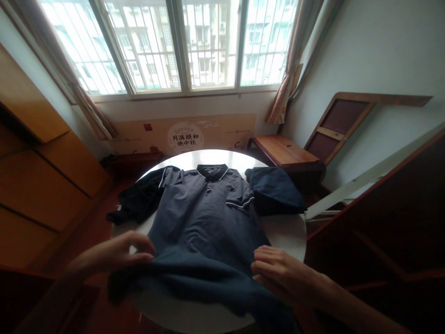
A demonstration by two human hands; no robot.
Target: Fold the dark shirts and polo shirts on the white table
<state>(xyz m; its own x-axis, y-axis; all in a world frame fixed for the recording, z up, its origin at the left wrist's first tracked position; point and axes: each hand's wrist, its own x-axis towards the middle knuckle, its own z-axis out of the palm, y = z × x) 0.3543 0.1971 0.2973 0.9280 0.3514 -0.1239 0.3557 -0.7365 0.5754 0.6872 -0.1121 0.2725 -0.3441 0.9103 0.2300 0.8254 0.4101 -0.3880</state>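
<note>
- The polo shirt [205,218] lies flat on the round white table [288,232], front up. Its collar is far away by the window and its bottom edge is close to the person.
- The shirt runs long from near to far.
- The left hand [118,253] pinches the bottom left corner.
- The right hand [278,271] rests on the bottom right edge. Its fingers are curled, maybe gripping; it is hard to tell.
- Both hands are about as close to the shirt.
- A folded dark cloth [276,190] sits to the right, and a black cloth [139,199] lies to the left.
</note>
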